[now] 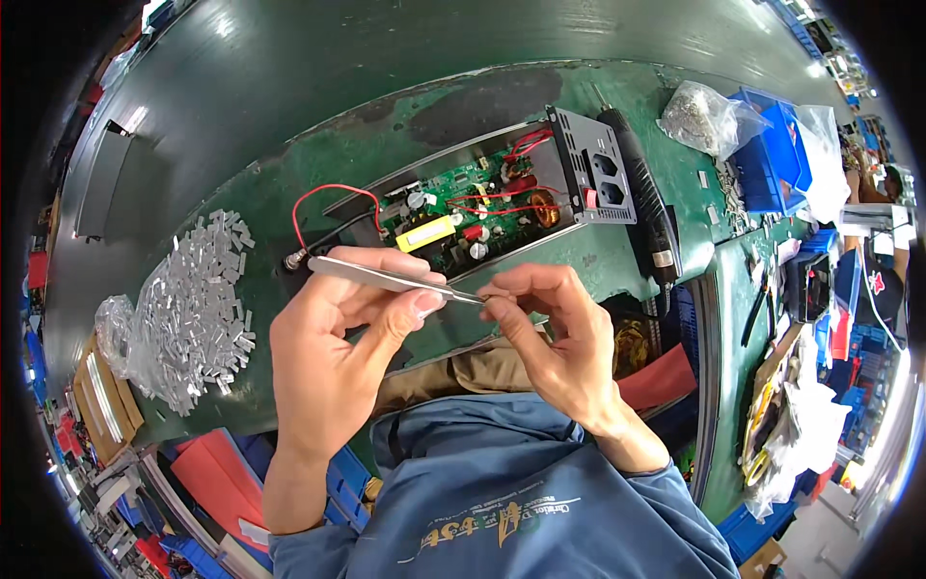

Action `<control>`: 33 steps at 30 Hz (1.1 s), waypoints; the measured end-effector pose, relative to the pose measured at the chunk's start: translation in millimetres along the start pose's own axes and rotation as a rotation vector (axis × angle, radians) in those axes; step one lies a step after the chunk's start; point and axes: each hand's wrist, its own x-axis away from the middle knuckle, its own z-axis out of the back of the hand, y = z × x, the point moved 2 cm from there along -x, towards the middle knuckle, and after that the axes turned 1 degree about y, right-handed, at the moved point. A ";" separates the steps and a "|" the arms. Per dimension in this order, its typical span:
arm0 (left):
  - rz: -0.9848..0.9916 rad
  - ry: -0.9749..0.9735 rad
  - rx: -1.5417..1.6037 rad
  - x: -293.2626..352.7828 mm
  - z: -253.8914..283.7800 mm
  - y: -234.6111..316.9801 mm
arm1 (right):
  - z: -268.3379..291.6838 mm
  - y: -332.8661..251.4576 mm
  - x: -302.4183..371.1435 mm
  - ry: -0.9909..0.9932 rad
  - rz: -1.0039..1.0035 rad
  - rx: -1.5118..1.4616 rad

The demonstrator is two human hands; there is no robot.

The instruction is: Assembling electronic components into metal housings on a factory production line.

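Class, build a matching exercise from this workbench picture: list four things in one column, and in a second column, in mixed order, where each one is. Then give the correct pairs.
Things:
1. tweezers
2. pile of small silver pieces
3. circuit board
4. blue bin

Places:
A. far right of the bench, beside a clear bag
B. in the left hand, tip meeting the right hand
C. on the bench at the person's left
D. inside the open metal case beyond the hands

Pairs: 1-B, 2-C, 3-D, 4-A
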 end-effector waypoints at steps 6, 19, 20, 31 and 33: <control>-0.041 0.031 -0.054 -0.3 1.4 -1.6 | -1.7 0.7 -2.0 0.015 0.021 -0.031; -0.031 0.066 -0.070 -1.7 0.4 -1.6 | -3.1 -1.9 -6.4 0.053 0.007 -0.069; -0.030 0.066 -0.070 -1.9 0.5 -2.1 | -3.0 -2.2 -6.7 0.056 0.011 -0.064; -0.060 0.088 -0.056 -2.0 2.4 -6.3 | 1.6 2.8 -3.5 0.085 0.027 -0.018; -0.135 0.119 -0.161 -1.9 4.4 -7.5 | 17.8 2.0 2.2 0.176 0.067 0.129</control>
